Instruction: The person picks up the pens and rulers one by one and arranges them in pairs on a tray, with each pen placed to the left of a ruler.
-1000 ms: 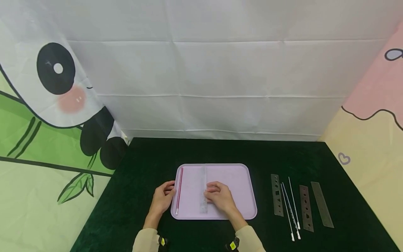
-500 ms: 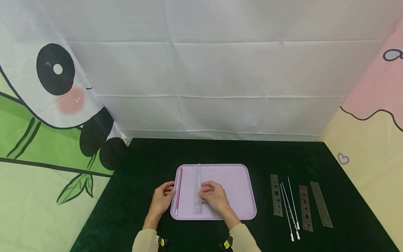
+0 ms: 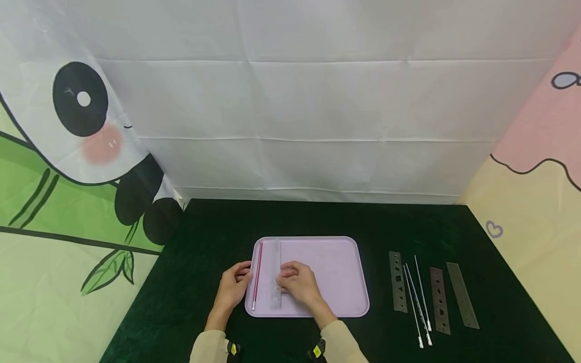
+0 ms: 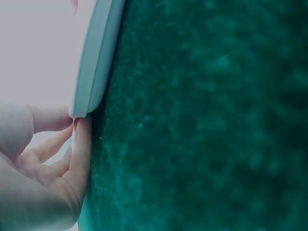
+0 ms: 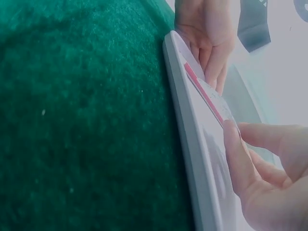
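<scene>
Over at the left edge of the lilac tray (image 3: 329, 277), your left hand (image 3: 232, 287) has hold of the rim: thumb on one side of it, fingers on the other, the edge pinched between them, as the left wrist view shows up close. And across to the right, above the left part of the tray, it's your right hand (image 3: 299, 285) on the clear ruler (image 3: 275, 262)! Thumb and fingertips pinch its right long edge, a little to the near side of midway, with the rest of the hand lying off to the right. The ruler runs near to far, spanning most of the tray's depth; whether its underside touches the tray floor, you cannot tell from these views. Just left of it lies the red rod (image 3: 257, 276), close inside the left rim, slanting a touch so that its far end sits farther right, its near tip pale.

Out on the dark green cloth (image 3: 172, 312), well apart from the tray on the right, a holed metal strip (image 3: 398, 273) comes first, then three thin rods (image 3: 422, 292) with silvery-white near ends, then a second holed strip (image 3: 440, 300), and farthest right a plain metal strip (image 3: 462, 296). You've a pale sleeve (image 3: 209, 347) on each arm.
</scene>
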A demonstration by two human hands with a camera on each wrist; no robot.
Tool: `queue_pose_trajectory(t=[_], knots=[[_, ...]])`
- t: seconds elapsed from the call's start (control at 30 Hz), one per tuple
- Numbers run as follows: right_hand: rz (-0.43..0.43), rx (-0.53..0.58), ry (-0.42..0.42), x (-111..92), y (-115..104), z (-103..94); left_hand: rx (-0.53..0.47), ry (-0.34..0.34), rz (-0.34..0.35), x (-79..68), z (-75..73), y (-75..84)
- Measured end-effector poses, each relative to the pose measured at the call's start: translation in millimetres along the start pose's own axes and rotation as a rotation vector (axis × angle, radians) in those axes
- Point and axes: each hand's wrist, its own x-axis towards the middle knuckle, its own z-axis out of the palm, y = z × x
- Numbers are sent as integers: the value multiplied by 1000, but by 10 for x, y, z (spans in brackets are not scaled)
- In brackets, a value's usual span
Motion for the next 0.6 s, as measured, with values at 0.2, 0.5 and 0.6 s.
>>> queue_pose_trajectory(t=[0.2,0.5,0.6], knots=[[7,-9,0,27,14,52,-3,-2,5,0,-2,0],[1,-54,23,32,18,111,-5,-15,-8,1,-9,0],[-22,-81,43,36,10,137,-5,-16,-10,7,-4,0]])
